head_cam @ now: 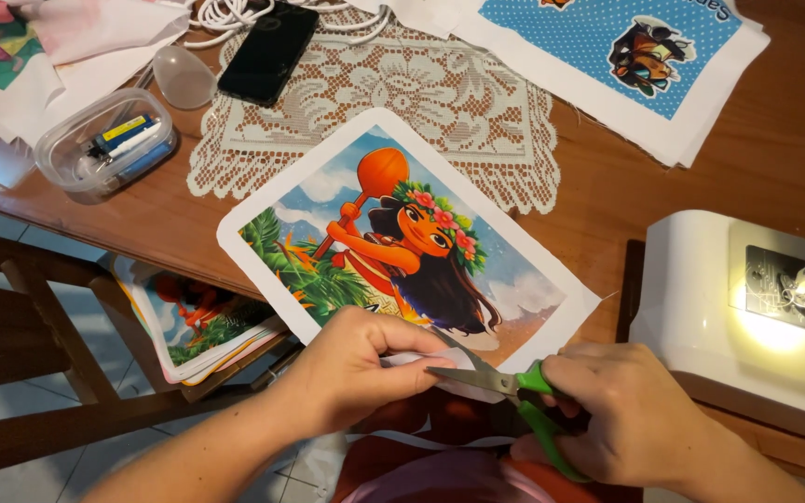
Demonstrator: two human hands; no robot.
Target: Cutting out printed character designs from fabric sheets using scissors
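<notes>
From the head camera, the left hand [358,368] pinches the near edge of a printed fabric panel [402,237], fingers curled closed over the white border. The panel shows a cartoon figure with a flower crown and an orange paddle; it lies on the wooden bench [626,186], its near edge hanging past the bench edge toward the person. The right hand [617,410] is closed around the green handles of a pair of scissors [500,387], whose metal blades point left and meet the fabric's border just beside the left fingertips.

Behind the panel lies a lace doily [393,93] with a black phone [267,51] on it. A clear plastic box [104,144] stands at the left, a blue printed cloth [626,47] lies at the top right, and a white sewing machine [738,298] with its lamp lit stands at the right. More prints [197,317] rest on a chair below the bench.
</notes>
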